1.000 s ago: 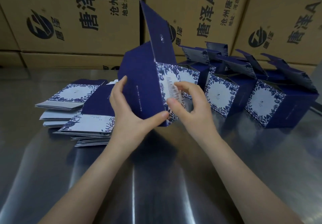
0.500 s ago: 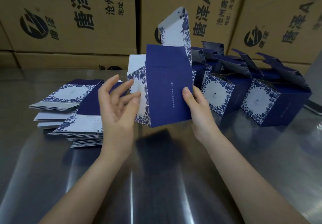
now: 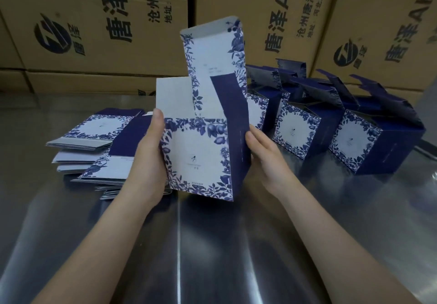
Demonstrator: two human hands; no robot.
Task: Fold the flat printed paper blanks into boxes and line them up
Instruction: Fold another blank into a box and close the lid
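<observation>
Navy-and-white floral box (image 3: pixel 201 159), matching blanks (image 3: pixel 94 152), tan cartons (image 3: pixel 94 19), grey table (image 3: pixel 236 244)

Dim, cool, bluish. Glares in pale streaks off the metal table (image 3: pixel 179 244). Darkens beneath the held box (image 3: pixel 198 159). Bows the cardboard cartons (image 3: pixel 94 19) toward the edges; slightly soft.

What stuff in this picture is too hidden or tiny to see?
All in the head view:
- Fingers of the left hand and right hand: behind the half-folded box.
- Its small print: too tiny.
- Some flat blanks: behind the left hand.
- Lettering on the cartons: cut off by the top edge.
</observation>
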